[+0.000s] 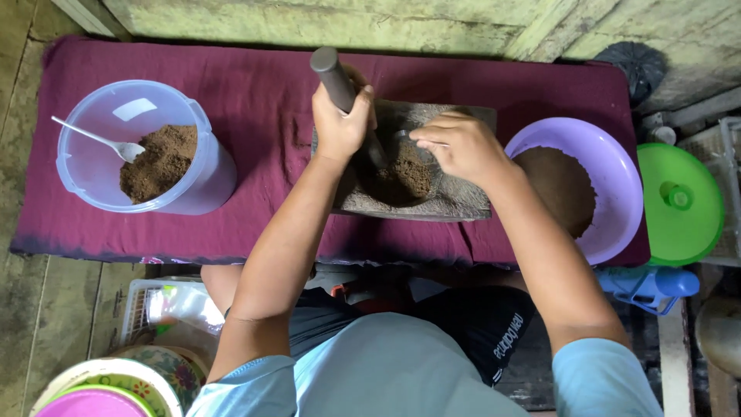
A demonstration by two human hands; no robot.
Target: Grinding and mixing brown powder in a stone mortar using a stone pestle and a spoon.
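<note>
The left hand (340,123) was closed around a dark stone pestle (333,77), its lower end sunk into the brown powder (405,179) in the stone mortar (455,202). The right hand (455,145) pinched a small metal spoon (403,136) over that same hollow. Grinding would likely go best with the pestle kept angled and the spoon sweeping powder back toward the centre. Left of the mortar stood a clear plastic tub (85,185) partly filled with brown powder, a spoon (96,139) resting inside. Right of the mortar, a purple basin (617,177) held a flat layer of finer brown powder.
</note>
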